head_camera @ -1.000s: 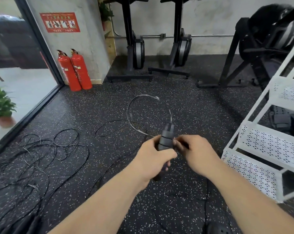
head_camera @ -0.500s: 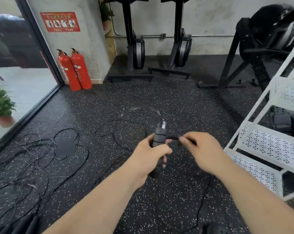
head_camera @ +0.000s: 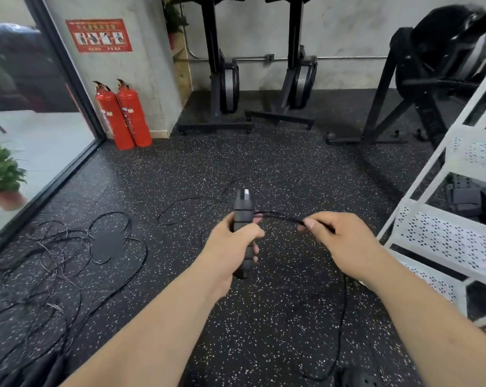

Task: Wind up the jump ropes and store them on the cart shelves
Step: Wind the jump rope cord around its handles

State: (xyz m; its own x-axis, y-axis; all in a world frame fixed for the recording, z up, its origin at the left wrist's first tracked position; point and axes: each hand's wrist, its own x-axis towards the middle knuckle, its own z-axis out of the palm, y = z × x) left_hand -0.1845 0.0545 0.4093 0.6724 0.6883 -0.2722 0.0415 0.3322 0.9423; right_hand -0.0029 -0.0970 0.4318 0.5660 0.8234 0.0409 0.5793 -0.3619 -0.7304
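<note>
My left hand [head_camera: 232,245] grips the black jump rope handles [head_camera: 243,210], held upright at the centre of the head view. My right hand [head_camera: 338,236] pinches the black rope [head_camera: 281,216], stretched taut from the handles out to the right. Below my right hand the rope hangs down in a long loop [head_camera: 341,331] to the floor. A tangle of other black jump ropes [head_camera: 69,247] lies on the floor at the left. The white cart [head_camera: 442,238] with perforated shelves stands at the right edge.
Two red fire extinguishers [head_camera: 123,115] stand by the wall at the left. Black rowing machines [head_camera: 228,79] and a dark fitness machine [head_camera: 431,65] line the back. A glass wall and a potted plant [head_camera: 2,174] are at the far left. A thin rope loop [head_camera: 191,210] lies ahead on the speckled floor.
My right hand has moved right, away from the handles, drawing the rope taut. The loop that stood above the handles has dropped and gone from the air.
</note>
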